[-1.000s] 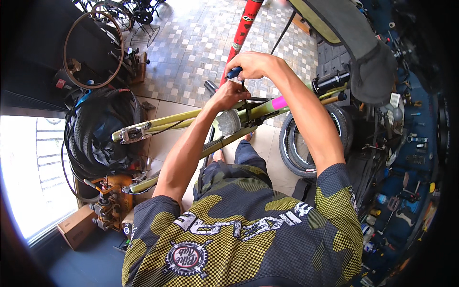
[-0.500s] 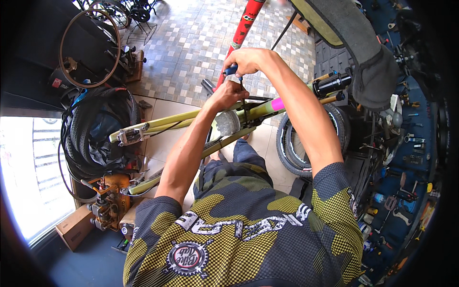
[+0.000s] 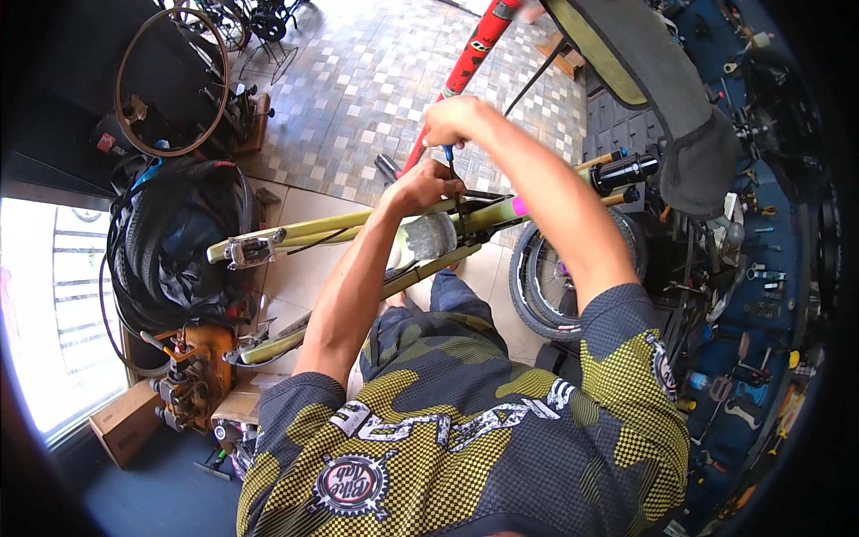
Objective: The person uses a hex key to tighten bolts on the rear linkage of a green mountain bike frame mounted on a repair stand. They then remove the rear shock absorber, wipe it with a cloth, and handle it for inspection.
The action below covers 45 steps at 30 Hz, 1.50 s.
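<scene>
Right hand point(image 3: 458, 122) fingers gripped a blue-handled tool point(image 3: 449, 153) over the yellow-green bicycle frame point(image 3: 489, 216); left hand point(image 3: 424, 186) fingers curled narrow beside the tool, their hold unclear.

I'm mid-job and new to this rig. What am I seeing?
No machine here: a person works bare-handed, seen from above by a wide camera worn on the head, which bends straight edges. The right hand grips a blue-handled tool, its shaft pointing down toward a yellow-green bicycle frame. The left hand is at the shaft; its grip is unclear. Below is a tiled floor, with bicycle wheels to the right and black tires to the left. Tools line the far right.
</scene>
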### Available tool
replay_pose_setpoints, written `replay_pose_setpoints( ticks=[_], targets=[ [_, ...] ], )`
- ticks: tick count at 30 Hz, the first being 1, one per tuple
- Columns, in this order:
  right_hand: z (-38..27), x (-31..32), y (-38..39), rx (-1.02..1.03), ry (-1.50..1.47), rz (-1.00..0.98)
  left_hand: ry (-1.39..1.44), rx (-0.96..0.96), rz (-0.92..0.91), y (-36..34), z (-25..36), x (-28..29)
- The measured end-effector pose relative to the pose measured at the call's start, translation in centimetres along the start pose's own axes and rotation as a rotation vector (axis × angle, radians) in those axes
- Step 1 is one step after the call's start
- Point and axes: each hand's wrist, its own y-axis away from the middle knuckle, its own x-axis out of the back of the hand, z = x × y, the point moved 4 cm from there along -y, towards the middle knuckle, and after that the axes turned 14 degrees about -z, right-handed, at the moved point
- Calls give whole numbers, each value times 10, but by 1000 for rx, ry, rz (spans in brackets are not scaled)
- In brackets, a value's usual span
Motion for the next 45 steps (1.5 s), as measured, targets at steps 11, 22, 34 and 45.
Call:
replay_pose_setpoints(
  ticks=[11,22,34,45],
  targets=[
    [19,4,12,39,-12,-94,211,49,-50,-7,-11,1],
    [25,7,13,231,149,-34,288,-14,-69,-11,-5,-4],
    [31,8,2,259,278,-74,267,-63,-57,-12,-13,-4],
    [28,11,12,142,132,-95,290,-49,-37,-2,2,-4]
  ],
)
